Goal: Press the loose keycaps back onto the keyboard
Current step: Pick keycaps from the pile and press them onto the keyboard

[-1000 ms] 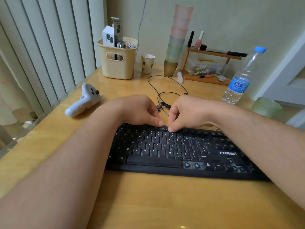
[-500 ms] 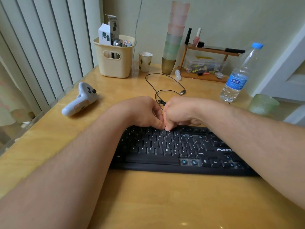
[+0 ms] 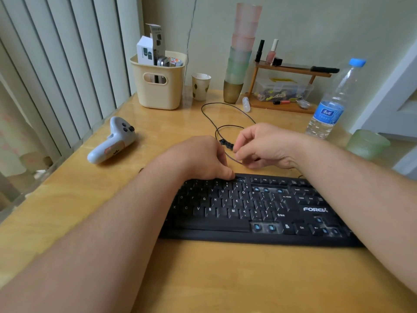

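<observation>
The black plastic keyboard (image 3: 259, 211) is lying lengthwise along the near worktop edge. Left hand (image 3: 203, 159), grip curled, is pressing its far key row. Right hand (image 3: 264, 145) is hovering just beyond, nearer the small black loose keycaps (image 3: 226, 143); can't tell if its grip's pinching one.

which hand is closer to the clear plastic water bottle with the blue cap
Right. The right hand hovers behind the black keyboard, nearer the clear plastic water bottle; the left hand rests on the keyboard's top row, farther away.

A home desk by a window. Vertical blinds (image 3: 67, 71), nail polish (image 3: 270, 53) (on a small shelf) and stacked tumblers (image 3: 242, 53) show it.
</observation>
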Action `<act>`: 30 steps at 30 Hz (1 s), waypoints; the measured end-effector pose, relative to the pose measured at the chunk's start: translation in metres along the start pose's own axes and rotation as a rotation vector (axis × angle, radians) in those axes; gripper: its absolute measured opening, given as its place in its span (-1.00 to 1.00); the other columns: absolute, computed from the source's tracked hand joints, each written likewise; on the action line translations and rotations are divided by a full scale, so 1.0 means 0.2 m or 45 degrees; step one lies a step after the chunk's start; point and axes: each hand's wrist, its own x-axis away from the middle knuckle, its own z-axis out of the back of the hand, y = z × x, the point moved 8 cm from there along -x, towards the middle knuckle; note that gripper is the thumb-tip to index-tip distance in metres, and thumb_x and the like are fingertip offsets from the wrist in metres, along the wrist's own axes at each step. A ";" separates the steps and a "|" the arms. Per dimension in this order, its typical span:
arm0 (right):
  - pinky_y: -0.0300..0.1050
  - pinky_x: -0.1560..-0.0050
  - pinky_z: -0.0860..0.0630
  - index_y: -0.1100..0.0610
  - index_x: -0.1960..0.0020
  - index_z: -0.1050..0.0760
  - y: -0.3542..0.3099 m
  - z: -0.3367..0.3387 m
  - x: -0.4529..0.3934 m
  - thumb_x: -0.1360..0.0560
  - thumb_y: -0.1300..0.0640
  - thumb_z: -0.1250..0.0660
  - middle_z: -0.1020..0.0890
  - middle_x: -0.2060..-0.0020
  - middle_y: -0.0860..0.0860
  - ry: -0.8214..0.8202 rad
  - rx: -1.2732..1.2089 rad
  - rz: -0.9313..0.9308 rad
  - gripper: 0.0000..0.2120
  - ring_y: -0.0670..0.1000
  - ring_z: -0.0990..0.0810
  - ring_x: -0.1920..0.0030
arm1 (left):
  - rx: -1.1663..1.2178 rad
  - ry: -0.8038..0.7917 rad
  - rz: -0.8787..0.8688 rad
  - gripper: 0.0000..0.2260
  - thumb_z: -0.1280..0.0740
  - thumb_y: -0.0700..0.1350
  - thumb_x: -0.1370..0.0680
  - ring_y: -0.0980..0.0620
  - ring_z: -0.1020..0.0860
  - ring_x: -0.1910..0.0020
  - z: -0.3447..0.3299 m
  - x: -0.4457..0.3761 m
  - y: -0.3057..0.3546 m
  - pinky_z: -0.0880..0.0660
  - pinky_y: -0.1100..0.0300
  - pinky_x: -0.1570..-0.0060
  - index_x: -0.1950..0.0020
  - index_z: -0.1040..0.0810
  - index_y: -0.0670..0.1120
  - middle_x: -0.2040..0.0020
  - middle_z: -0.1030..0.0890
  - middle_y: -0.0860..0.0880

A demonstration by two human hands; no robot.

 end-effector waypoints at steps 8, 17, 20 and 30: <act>-0.21 0.07 -0.42 -0.15 -0.09 -0.67 -0.16 -0.07 -0.15 -0.55 0.06 -0.44 -0.63 0.08 -0.17 0.308 0.724 0.399 -0.84 -0.07 -0.56 0.05 | -0.001 0.167 0.032 -0.82 -0.53 0.18 -0.48 0.14 -0.61 0.11 0.20 0.03 -0.12 -0.50 0.18 0.10 0.09 -0.73 0.09 0.17 -0.68 0.12; -0.09 -0.07 -0.40 -0.12 -0.26 -0.65 -0.15 -0.15 -0.25 -0.62 0.13 -0.38 -0.49 -0.12 -0.02 0.281 0.993 0.433 -0.74 0.05 -0.48 -0.12 | 0.022 0.294 0.100 -0.84 -0.50 0.14 -0.51 0.14 -0.57 0.09 0.22 0.01 -0.18 -0.41 0.24 0.27 0.08 -0.72 0.07 0.11 -0.68 0.09; -0.12 -0.12 -0.45 -0.06 -0.17 -0.68 -0.14 -0.13 -0.22 -0.59 0.11 -0.43 -0.53 -0.06 -0.04 0.284 0.968 0.435 -0.82 0.04 -0.53 -0.15 | 0.028 0.290 0.104 -0.83 -0.50 0.15 -0.51 0.15 -0.58 0.12 0.22 0.01 -0.17 -0.41 0.24 0.29 0.08 -0.71 0.08 0.12 -0.67 0.10; -0.25 0.02 -0.58 -0.16 -0.18 -0.65 -0.12 0.02 0.25 -0.42 0.28 -0.58 -0.66 0.07 -0.21 0.501 0.297 0.764 -0.54 -0.12 -0.62 0.10 | 0.408 0.204 -0.075 -0.96 -0.52 -0.04 -0.55 0.21 -0.59 0.26 0.19 0.02 -0.05 -0.54 0.26 0.13 0.02 -0.74 0.08 0.25 -0.71 0.11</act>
